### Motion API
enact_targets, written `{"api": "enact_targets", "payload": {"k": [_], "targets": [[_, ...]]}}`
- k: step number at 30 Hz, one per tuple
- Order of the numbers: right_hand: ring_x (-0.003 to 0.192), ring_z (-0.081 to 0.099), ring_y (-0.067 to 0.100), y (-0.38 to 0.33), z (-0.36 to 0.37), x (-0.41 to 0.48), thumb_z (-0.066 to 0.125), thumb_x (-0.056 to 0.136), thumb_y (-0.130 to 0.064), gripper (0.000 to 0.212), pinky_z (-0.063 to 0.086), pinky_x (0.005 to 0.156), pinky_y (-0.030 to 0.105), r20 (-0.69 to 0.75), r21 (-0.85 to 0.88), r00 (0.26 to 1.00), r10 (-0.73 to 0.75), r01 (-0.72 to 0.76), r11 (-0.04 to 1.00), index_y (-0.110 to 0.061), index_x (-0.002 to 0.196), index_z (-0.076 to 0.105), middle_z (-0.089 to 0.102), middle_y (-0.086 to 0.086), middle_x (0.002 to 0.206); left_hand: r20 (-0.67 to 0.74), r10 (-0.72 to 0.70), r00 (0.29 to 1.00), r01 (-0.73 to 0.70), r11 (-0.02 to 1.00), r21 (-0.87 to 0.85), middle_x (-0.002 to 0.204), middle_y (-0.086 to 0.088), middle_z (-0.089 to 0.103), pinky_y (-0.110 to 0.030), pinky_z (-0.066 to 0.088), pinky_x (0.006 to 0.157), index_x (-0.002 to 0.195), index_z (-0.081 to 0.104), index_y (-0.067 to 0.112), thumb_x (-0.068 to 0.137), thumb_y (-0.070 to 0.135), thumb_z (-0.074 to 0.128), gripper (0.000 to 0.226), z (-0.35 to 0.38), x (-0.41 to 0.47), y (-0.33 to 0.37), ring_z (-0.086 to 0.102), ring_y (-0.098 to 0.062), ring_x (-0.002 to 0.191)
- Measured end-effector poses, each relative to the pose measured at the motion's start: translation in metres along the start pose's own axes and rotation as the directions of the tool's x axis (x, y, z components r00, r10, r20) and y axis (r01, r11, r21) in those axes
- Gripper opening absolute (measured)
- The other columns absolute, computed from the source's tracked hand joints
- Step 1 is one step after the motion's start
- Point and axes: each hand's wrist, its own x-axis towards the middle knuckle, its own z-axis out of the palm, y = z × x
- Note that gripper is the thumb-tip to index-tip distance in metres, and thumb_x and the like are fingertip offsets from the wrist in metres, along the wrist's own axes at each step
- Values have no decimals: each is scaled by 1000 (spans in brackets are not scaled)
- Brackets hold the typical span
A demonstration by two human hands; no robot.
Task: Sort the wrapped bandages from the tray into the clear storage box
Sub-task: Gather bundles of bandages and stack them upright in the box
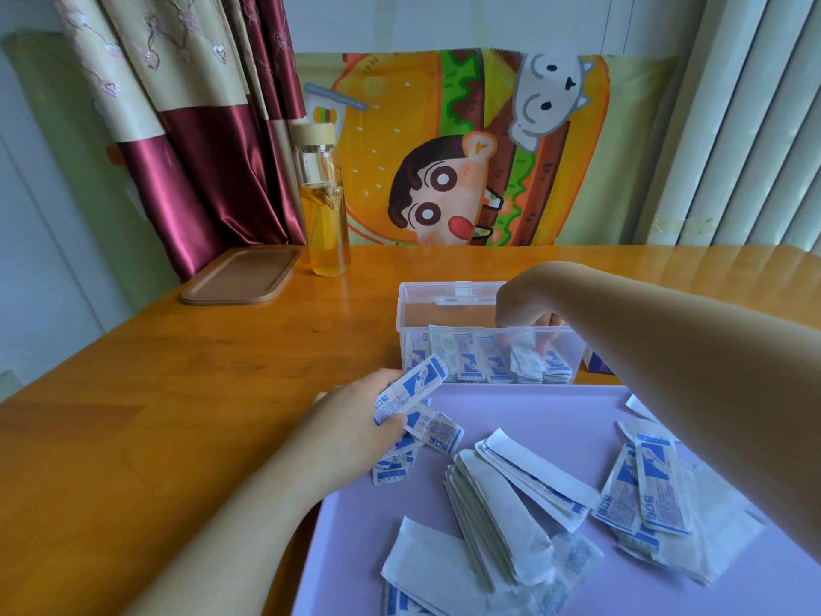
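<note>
A lilac tray (524,411) lies on the wooden table and holds several white-and-blue wrapped bandages (502,504) in loose piles. Just beyond it stands the clear storage box (415,304), with a row of bandages (471,360) upright along its near wall. My left hand (355,411) is at the tray's left edge and grips a bunch of wrapped bandages (422,389). My right hand (524,311) reaches down into the box, its fingertips on a bandage (524,355) in the row; the box wall blurs the fingers.
A brown oblong tray (242,275) lies at the table's back left, beside a glass bottle (322,202) of yellow liquid. A blue-and-white carton (597,364) peeks out right of the box. A curtain and a cartoon cloth hang behind the table.
</note>
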Motion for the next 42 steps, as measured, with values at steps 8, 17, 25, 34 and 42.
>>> {"api": "enact_targets", "payload": {"k": [8,17,25,34,42], "targets": [[93,69,29,2,0,3,62,90,-22,49,54,88,34,26,16,1000,15,-16,1000,-8,133,44,47,15,126,-7,12,1000,-12,1000,-5,117,14,63,-38,54,86,124,47,37,93,23,53,35,0,0,0,62,-5,100],[112,60,27,1,2,7,60,90,-26,49,48,97,34,-27,-28,1000,-16,15,999,-6,133,47,47,9,135,-10,14,1000,-14,1000,-12,118,14,62,-37,55,83,125,48,36,92,23,53,36,-1,1,-1,62,-6,101],[104,64,28,5,3,15,66,86,-25,55,51,93,40,-32,28,999,-32,33,999,-8,134,45,43,12,138,-7,13,1000,-13,1000,1,121,15,61,-36,55,84,126,46,37,92,25,53,37,-1,0,-1,61,-6,103],[102,64,28,8,3,10,58,90,-21,43,51,94,40,15,96,999,-36,34,995,-13,131,48,37,11,142,-11,27,1000,-27,1000,7,119,14,62,-35,56,83,125,48,37,92,24,53,36,-1,0,-1,62,-6,102],[92,65,20,-1,1,-35,52,91,-20,23,54,83,32,-583,56,749,-313,422,905,-9,99,70,70,7,101,-30,43,999,-42,997,59,104,17,65,-37,51,84,106,60,38,84,30,62,24,-7,-3,-2,61,-4,95]]}}
